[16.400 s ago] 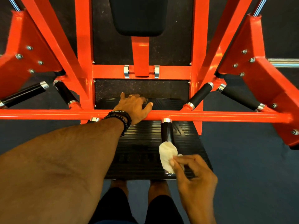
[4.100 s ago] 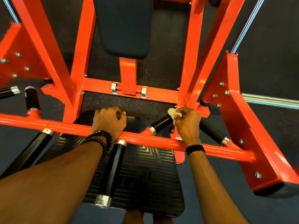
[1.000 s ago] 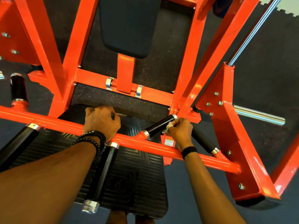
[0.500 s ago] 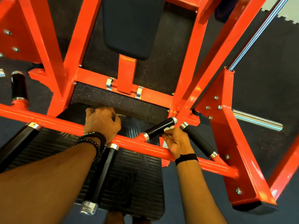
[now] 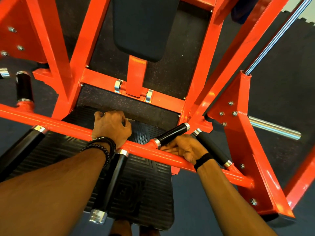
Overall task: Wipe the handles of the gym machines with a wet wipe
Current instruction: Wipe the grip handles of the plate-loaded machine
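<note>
left hand (image 5: 111,127) curled round orange crossbar (image 5: 51,123); right hand (image 5: 185,148) grip unclear between black handles (image 5: 171,134)

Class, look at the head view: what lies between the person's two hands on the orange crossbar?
In the head view, between the left hand and right hand stands one black chrome-capped handle, rising from the orange crossbar.
</note>
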